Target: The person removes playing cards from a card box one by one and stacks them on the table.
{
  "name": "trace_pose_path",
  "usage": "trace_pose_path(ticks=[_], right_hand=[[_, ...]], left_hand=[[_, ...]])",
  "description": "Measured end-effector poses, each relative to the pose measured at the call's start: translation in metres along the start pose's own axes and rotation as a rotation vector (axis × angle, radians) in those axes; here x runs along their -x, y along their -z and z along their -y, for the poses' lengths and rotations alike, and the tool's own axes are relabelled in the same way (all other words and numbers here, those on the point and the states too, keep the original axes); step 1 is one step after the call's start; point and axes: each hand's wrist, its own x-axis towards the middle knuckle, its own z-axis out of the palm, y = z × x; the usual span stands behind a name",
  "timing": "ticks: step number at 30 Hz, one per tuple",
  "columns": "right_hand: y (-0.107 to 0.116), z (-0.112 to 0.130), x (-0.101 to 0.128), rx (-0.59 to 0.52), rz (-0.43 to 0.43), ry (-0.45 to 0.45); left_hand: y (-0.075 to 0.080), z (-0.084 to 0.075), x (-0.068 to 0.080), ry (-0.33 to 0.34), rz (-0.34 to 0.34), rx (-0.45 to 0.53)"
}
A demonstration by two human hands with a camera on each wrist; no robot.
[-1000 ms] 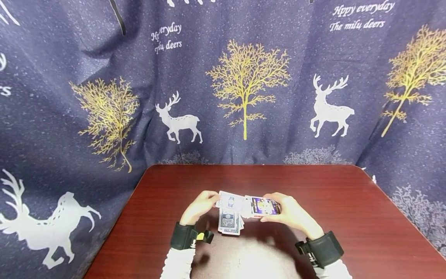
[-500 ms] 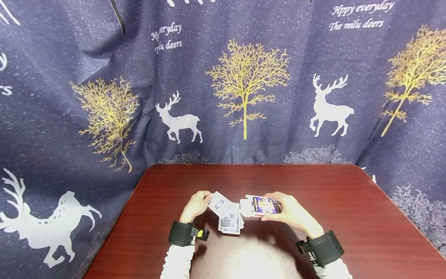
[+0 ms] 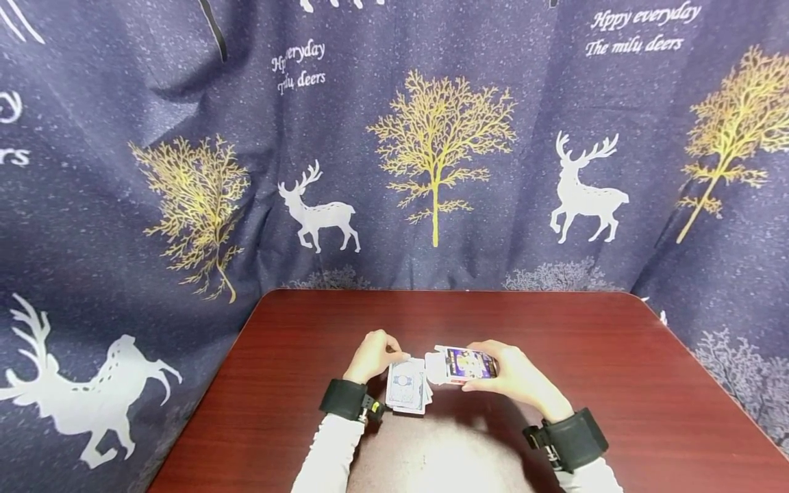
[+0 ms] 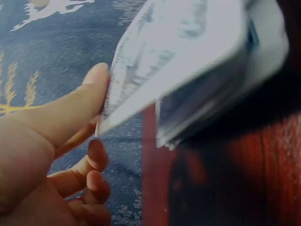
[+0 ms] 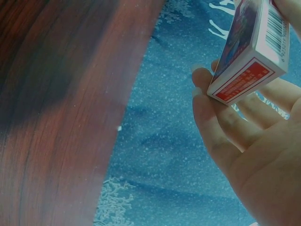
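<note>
Head view shows the left hand pinching a card onto the pile on the desk; right-hand fingers curl round the card box; lay it square

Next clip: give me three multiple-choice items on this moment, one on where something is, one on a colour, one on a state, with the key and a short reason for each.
1. Where does the card pile lie?
A. on the table, by the left hand
B. on the curtain
C. at the table's far edge

2. What colour is the table?
A. white
B. dark red-brown
C. green

3. What is the right hand doing?
A. lying flat on the table
B. hanging idle
C. holding the card box

Key:
1 A: the head view shows the pile on the table beside the left hand, near the person.
2 B: the wood grain is reddish brown in every view.
3 C: the fingers curl round the card box, held above the table.
</note>
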Motion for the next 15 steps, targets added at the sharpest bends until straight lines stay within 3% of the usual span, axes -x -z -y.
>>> trace_pose_path(ticks=[5,9,12,15], right_hand=[[0.001,-0.001,0.000,-0.012,0.004,0.002],[0.001,0.000,0.001,-0.003,0.002,-0.003],[0.001,0.001,0.001,-0.003,-0.001,0.006],[0.002,0.002,0.001,-0.008,-0.004,0.021]], left_hand=[[-0.006,-0.001,-0.004,0.079,-0.024,-0.042],[-0.008,-0.004,-0.002,0.079,-0.070,-0.073],[-0.006,-0.014,0.000,0.053,-0.105,-0.007],[-0.001,-0.034,0.003,0.022,-0.038,0.166]])
